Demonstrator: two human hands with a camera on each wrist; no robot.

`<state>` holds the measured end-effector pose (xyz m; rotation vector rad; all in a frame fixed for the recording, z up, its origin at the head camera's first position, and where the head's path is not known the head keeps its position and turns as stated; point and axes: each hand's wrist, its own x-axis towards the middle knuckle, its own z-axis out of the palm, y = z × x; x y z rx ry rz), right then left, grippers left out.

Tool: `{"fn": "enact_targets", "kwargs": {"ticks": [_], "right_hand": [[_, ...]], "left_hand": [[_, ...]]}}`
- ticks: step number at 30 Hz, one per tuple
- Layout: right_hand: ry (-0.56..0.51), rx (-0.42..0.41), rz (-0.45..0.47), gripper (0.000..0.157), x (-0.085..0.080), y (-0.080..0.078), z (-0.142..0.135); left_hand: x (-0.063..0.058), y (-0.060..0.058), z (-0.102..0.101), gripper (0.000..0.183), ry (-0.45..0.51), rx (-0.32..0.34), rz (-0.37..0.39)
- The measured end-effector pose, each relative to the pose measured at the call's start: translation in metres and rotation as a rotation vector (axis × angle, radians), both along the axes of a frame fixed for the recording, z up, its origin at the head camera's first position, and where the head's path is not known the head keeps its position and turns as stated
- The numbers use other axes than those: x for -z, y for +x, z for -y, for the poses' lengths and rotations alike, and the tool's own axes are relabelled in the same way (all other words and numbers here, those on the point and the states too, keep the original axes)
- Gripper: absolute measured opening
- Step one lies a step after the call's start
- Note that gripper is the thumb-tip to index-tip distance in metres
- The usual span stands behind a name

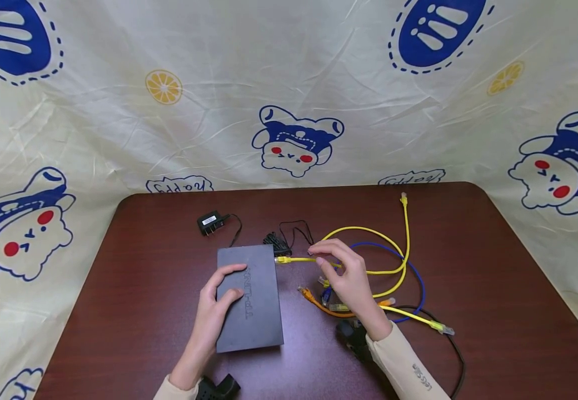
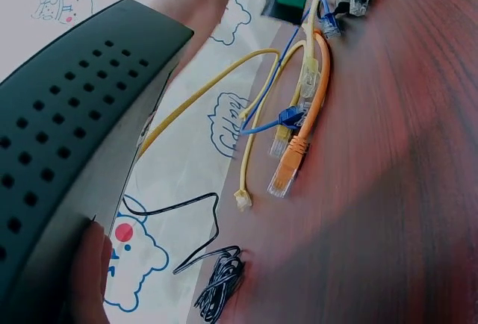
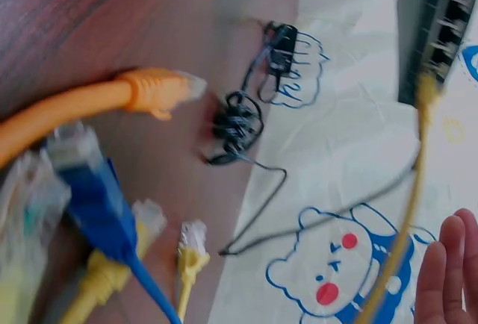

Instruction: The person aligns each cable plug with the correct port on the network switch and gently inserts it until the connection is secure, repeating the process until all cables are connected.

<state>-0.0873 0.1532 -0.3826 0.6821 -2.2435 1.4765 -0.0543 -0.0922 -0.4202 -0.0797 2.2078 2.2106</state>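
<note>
My left hand [image 1: 208, 314] grips a dark grey TP-LINK network switch [image 1: 261, 278] by its left side, fingers and thumb over the top. The left wrist view shows its vented underside [image 2: 67, 107], raised above the table. In the right wrist view a row of ports [image 3: 450, 22] lines one side. A yellow network cable [image 3: 409, 212] runs into one of these ports. Beside that cable is my right hand [image 1: 351, 278], thumb and forefinger apart; its fingers [image 3: 452, 264] look straight in the right wrist view, with no grip on the cable visible.
A black power adapter [image 1: 210, 222] and a bundled thin black cord [image 1: 278, 243] lie beyond the switch. Around and under my right arm are an orange cable [image 1: 314, 300], a blue cable [image 1: 421, 278], a second yellow cable [image 1: 416, 315] and a black cable [image 1: 461, 355].
</note>
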Motion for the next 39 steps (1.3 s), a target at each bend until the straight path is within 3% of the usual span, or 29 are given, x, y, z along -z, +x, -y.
{"fn": "enact_targets", "kwargs": {"ticks": [7, 18, 23, 32, 39], "right_hand": [[-0.024, -0.012, 0.052, 0.025, -0.004, 0.011, -0.022], [0.042, 0.073, 0.051, 0.030, 0.032, 0.029, -0.057], [0.082, 0.105, 0.148, 0.028, 0.036, 0.042, -0.066], [0.116, 0.072, 0.343, 0.027, 0.048, 0.055, -0.071], [0.148, 0.028, 0.373, 0.028, 0.063, 0.055, -0.072]], "left_hand": [[0.001, 0.000, 0.001, 0.043, 0.001, -0.003, 0.007], [0.002, 0.001, 0.001, 0.042, -0.004, -0.008, 0.021], [0.002, 0.001, 0.001, 0.042, -0.005, -0.010, 0.020], [0.002, 0.002, 0.002, 0.041, 0.000, -0.011, 0.024], [0.002, 0.003, 0.002, 0.041, 0.008, -0.004, 0.038]]}}
